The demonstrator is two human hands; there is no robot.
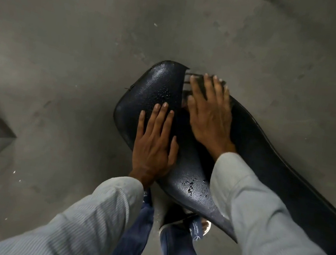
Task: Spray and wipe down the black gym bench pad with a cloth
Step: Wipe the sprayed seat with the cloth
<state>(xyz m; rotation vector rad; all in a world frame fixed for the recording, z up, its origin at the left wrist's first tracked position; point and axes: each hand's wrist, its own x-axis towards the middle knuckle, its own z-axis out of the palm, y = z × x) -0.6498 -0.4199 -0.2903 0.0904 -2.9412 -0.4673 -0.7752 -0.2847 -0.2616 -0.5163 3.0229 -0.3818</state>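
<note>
Both hands flat, fingers spread, gripping nothing: left hand and right hand pressed on wet black bench pad, frame centre.

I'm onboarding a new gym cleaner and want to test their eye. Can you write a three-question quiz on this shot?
1. True or false: the left hand lies flat on the black bench pad.
2. What does the right hand press on? A) dark cloth B) spray bottle C) floor
3. What shows that the pad was sprayed?

Key: 1 true; 2 A; 3 droplets on its surface.
</note>
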